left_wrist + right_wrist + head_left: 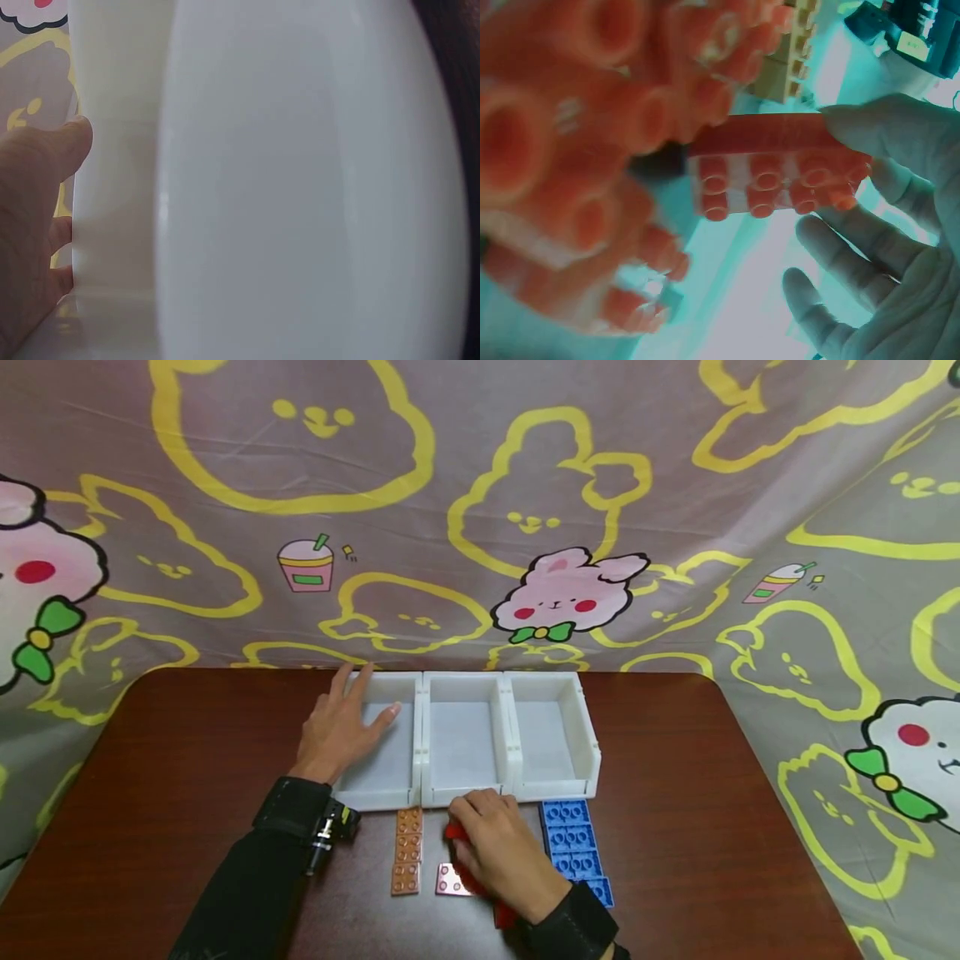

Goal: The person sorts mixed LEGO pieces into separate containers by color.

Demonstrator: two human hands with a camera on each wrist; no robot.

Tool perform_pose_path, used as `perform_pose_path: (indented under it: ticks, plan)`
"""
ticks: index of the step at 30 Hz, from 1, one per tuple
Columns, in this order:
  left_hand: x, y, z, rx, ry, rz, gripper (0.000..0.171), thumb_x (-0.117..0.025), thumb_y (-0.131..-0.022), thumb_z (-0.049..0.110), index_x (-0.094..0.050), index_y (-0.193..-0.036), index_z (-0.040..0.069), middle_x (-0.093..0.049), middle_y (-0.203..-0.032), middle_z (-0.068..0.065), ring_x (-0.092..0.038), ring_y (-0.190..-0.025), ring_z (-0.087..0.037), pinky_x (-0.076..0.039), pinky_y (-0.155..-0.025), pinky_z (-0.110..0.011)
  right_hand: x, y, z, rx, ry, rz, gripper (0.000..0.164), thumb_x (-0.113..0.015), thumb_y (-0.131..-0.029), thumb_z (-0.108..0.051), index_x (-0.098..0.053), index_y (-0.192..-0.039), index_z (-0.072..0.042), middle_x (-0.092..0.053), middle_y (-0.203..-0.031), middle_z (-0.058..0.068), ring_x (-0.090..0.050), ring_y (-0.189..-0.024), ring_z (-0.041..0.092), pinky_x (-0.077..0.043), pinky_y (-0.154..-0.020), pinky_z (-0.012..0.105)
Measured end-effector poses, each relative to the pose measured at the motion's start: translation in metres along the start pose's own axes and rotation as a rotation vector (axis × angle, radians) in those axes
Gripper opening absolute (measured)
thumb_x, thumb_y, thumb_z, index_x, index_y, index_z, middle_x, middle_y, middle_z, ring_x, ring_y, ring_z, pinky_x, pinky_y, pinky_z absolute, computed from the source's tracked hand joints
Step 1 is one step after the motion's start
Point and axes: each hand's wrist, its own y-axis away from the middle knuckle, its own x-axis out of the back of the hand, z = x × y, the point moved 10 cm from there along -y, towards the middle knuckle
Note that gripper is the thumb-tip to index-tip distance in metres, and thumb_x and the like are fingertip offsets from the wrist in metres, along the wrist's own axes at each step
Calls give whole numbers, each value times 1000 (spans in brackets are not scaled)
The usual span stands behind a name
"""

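My right hand point(498, 852) pinches a red toy building brick point(769, 142) between thumb and fingers, just in front of the middle bin. Other red bricks point(622, 172) loom close in the right wrist view; in the head view the hand partly covers them. One brick point(452, 879) beside it shines pale under glare. My left hand point(337, 731) lies over the left white bin point(375, 799), fingers extended toward its back left corner and thumb above the inside. The left wrist view is mostly filled by white plastic wall point(300, 187).
Three white bins stand in a row, including the middle bin point(461, 797) and right bin point(558, 789). A column of orange-brown bricks point(408, 847) lies in front of the left one, and blue bricks point(573, 839) in front of the right. Behind the brown table point(667, 827) hangs a patterned cloth point(420, 543).
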Motion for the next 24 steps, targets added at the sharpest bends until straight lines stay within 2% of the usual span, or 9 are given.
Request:
perform_pose_path:
  ticks: [6, 10, 13, 18, 24]
  plan:
    - [0, 0, 0, 10, 3, -15, 84, -54, -99, 57, -17, -163, 17, -8, -167, -18, -31, -137, -59, -38, -91, -77, 1, 9, 13, -51, -146, 16, 22, -78, -90, -14, -73, -111, -13, -66, -108, 5, -64, -97, 19, -57, -84, 35]
    - [1, -1, -1, 15, 4, -14, 84, -54, -99, 57, -17, -163, 16, -9, -167, -19, -31, -137, -59, -37, -93, -77, 0, 12, 19, -86, -157, 7, 23, -78, -89, -12, -70, -110, -11, -65, -110, 6, -65, -94, 19, -58, -81, 36]
    - [0, -1, -1, 20, 0, -17, 85, -54, -99, 57, -18, -163, 16, -9, -167, -19, -31, -137, -59, -36, -94, -77, -1, 14, 21, -84, -107, 12, 21, -80, -87, -11, -70, -105, -9, -65, -106, 5, -65, -90, 19, -57, -80, 37]
    - [-1, -1, -1, 19, -7, -13, 84, -54, -99, 57, -18, -163, 15, -9, -167, -19, -32, -137, -59, -36, -94, -77, -3, 17, 22, -67, 42, 58, 12, -82, -85, -12, -74, -94, -13, -65, -96, 0, -62, -88, 17, -53, -81, 39]
    - [0, -1, -1, 21, -4, -15, 84, -54, -99, 57, -18, -163, 16, -9, -167, -19, -31, -137, -59, -35, -95, -78, -2, 19, 26, -117, 150, 94, 7, -82, -84, -13, -78, -89, -12, -65, -94, 4, -63, -84, 20, -52, -76, 38]
